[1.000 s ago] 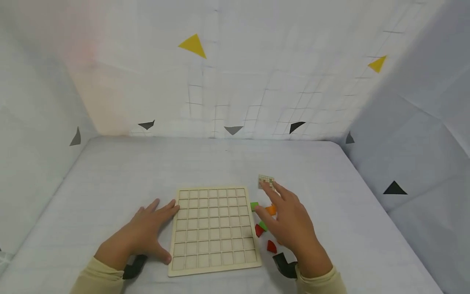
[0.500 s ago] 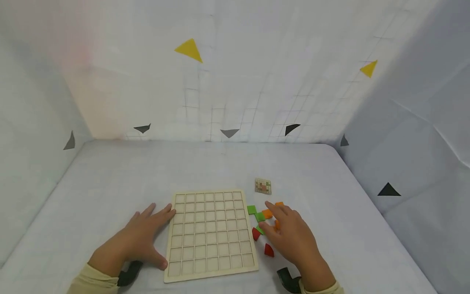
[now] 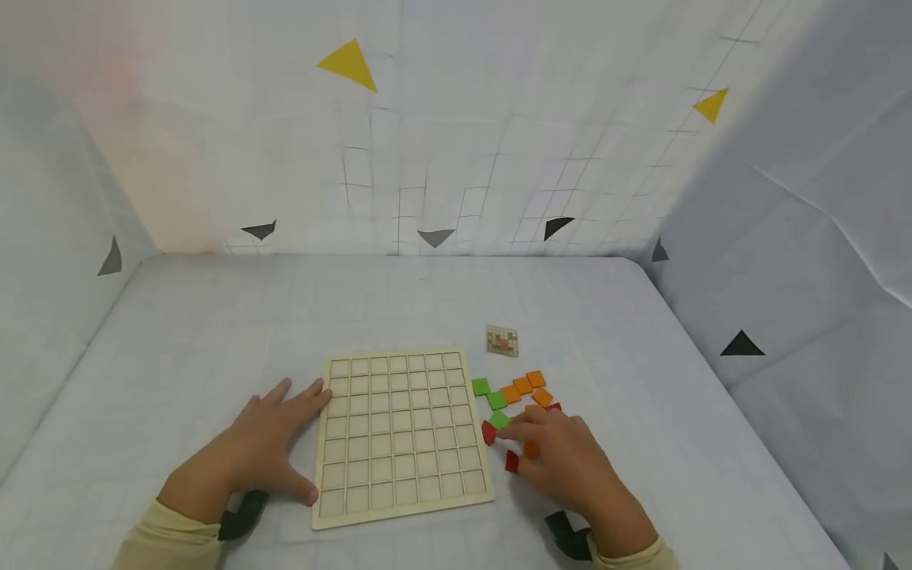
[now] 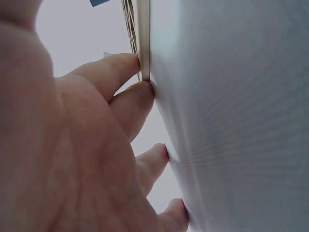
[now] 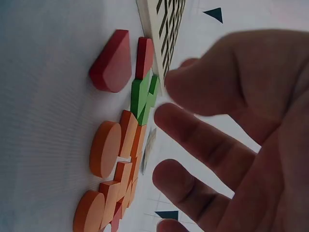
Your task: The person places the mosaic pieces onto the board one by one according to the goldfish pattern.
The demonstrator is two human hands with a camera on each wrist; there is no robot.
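Observation:
A pale wooden board (image 3: pixel 401 431) with a grid of square recesses lies on the table. My left hand (image 3: pixel 260 443) is spread at its left side, with fingertips against the board's edge (image 4: pixel 144 38) in the left wrist view. Over the loose pieces right of the board is my right hand (image 3: pixel 566 459), its index fingertip beside a red piece (image 3: pixel 488 432) with a rounded side. A second red piece (image 3: pixel 512 461) lies near the thumb. In the right wrist view the fingers are loosely bent, with nothing between them. Orange discs (image 5: pixel 105 149) lie partly under this hand.
Green squares (image 3: pixel 480 386) and several orange squares (image 3: pixel 536 379) lie beyond the right hand. A small card with a coloured grid pattern (image 3: pixel 502 340) is farther back. White sheeting (image 3: pixel 456 142) rises behind the table, and a grey sheet (image 3: pixel 805 277) stands at the right.
My right hand has come back from near the patterned card and lowered among the red pieces, uncovering the orange and green squares. My left hand stays at the board's edge. The head view has shifted slightly.

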